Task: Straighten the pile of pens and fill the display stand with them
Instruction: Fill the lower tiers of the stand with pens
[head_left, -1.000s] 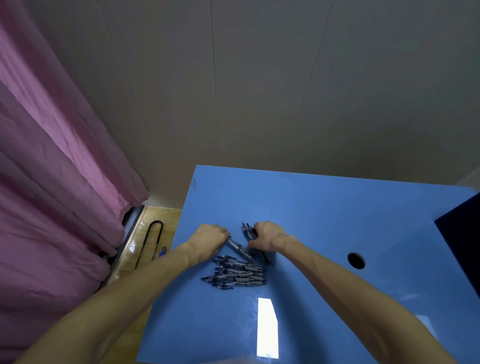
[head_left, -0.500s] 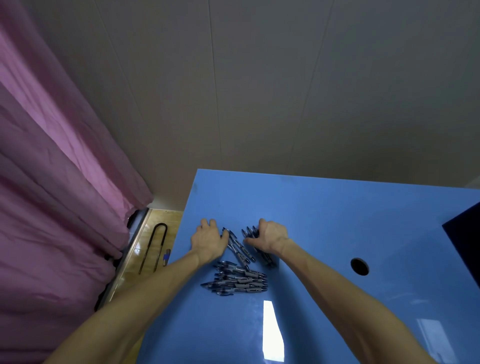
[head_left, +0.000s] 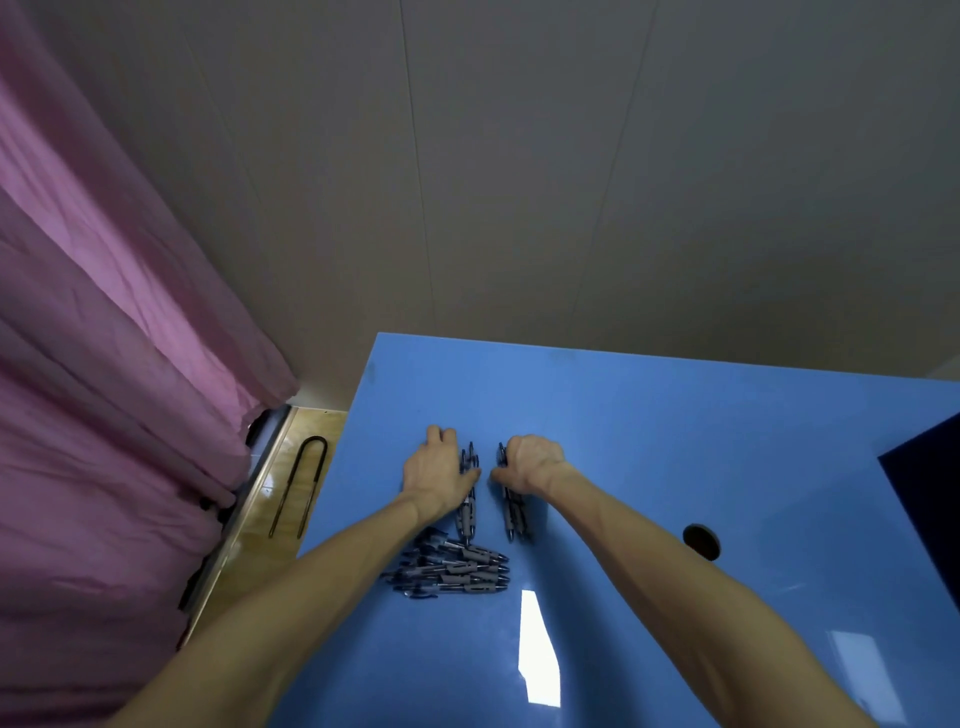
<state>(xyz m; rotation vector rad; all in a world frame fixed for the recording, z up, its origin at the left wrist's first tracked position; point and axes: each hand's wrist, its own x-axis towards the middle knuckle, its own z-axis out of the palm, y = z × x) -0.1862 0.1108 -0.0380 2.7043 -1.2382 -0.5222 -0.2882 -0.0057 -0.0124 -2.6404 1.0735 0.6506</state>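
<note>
Several dark blue pens lie on the blue table (head_left: 675, 441). A loose pile of pens (head_left: 452, 569) lies crosswise near my forearms. My left hand (head_left: 434, 475) rests flat on the table, its thumb side against a small group of pens (head_left: 467, 506) that point away from me. My right hand (head_left: 530, 462) is curled over a second group of pens (head_left: 514, 514), which also point away from me; their tips stick out below my wrist. A narrow gap separates the two groups.
A dark object (head_left: 924, 499) juts in at the right edge of the table. A round cable hole (head_left: 701, 541) sits right of my right arm. Left of the table are a pink curtain (head_left: 104, 415) and a black U-shaped bar (head_left: 301, 483) on the wooden floor.
My left hand went from a fist to flat on the table. The slanted pens between my hands now lie straight, in two parallel groups. The crosswise pile has not moved.
</note>
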